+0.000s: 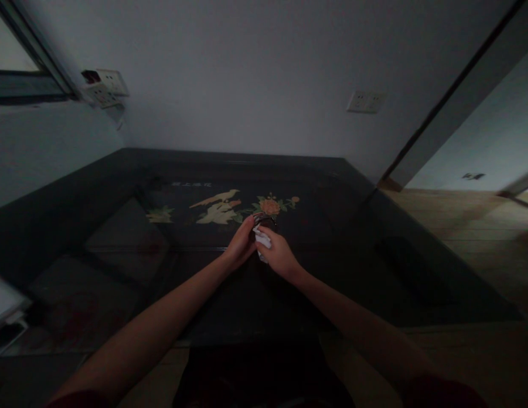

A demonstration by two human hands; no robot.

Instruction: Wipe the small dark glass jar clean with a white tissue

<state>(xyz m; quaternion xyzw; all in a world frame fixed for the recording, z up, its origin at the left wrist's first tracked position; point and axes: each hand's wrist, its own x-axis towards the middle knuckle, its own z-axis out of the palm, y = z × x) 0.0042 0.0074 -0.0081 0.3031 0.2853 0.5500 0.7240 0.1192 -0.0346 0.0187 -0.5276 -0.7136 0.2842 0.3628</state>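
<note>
My left hand [242,242] and my right hand [281,254] meet over the middle of the dark glossy table [229,306]. The left fingers are closed around a small dark, shiny, looped thing [266,218], whose exact kind is too dim to make out. Pinched in my right fingers is a crumpled white tissue [264,241], pressed close against that looped thing. Part of the tissue hangs down between the two palms. Beyond the hands, a bird-and-flower picture [221,211] decorates the tabletop.
A dark flat object [410,269] lies at the table's right. At the left edge stands a white box-like thing [6,300] with a cable. Wall sockets [366,102] sit behind the table, and a power strip [102,93] hangs near the window. Wooden floor [434,221] shows at right.
</note>
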